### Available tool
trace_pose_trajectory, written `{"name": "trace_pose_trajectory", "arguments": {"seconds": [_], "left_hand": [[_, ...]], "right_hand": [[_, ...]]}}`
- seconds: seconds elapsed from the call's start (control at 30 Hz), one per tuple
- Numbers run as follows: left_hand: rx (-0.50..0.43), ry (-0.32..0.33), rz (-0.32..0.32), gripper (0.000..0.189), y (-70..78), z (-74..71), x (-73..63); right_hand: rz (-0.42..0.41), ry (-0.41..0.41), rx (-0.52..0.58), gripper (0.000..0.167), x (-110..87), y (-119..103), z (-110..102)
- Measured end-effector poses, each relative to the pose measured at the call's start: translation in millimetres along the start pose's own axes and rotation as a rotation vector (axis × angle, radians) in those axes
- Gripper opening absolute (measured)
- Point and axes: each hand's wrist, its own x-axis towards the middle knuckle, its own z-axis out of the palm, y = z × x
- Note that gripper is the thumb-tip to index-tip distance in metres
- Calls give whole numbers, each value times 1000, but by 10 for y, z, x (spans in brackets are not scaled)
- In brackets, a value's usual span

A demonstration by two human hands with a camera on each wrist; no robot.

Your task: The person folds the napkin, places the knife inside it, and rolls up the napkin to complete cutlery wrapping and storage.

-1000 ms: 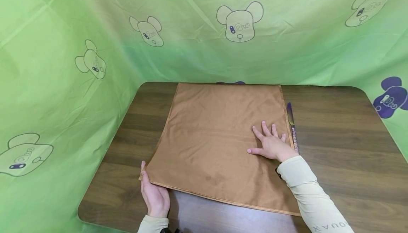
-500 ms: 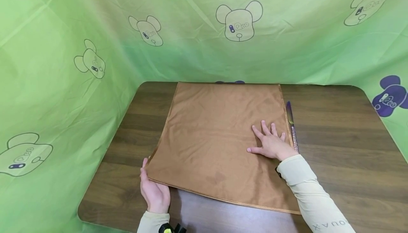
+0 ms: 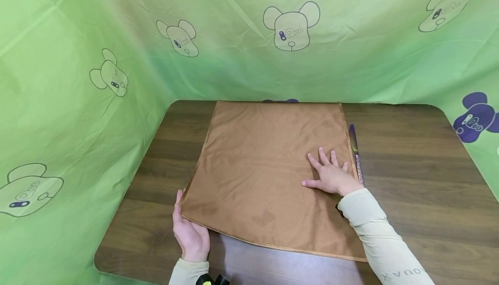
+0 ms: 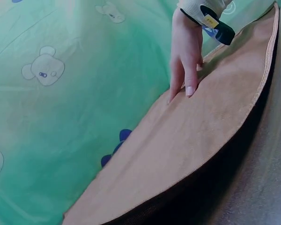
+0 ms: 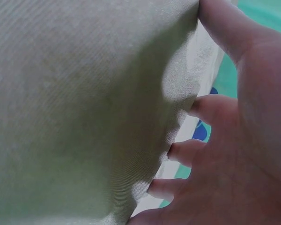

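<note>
The brown cloth (image 3: 261, 181) lay under the wide-spread fingers of the right hand (image 3: 331, 177); a knife (image 3: 356, 155) lay just right of them; the left hand (image 3: 191, 236) touched the cloth's near-left corner, whether pinching I could not tell.

one brown cloth (image 3: 261, 172), one table (image 3: 421, 181), one slim purple knife-like object (image 3: 356, 155), two hands, left (image 3: 192, 238) and right (image 3: 332, 178), two pale sleeves (image 3: 372, 224); on one green backdrop (image 3: 234, 77), head view, five outlined big-eared heads (image 3: 291, 36) and two purple heads (image 3: 473, 122).
</note>
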Motion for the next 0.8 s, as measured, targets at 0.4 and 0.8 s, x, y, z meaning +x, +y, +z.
{"name": "trace_pose_trajectory", "arguments": {"seconds": [0.4,0.8], "left_hand": [[-7,-36,42,53,-8,145,22],[49,-99,84,52,-29,334,25]], "right_hand": [[-1,-25,16,98,0,-6,-11],[2,-26,19,98,-12,9,-22]]}}
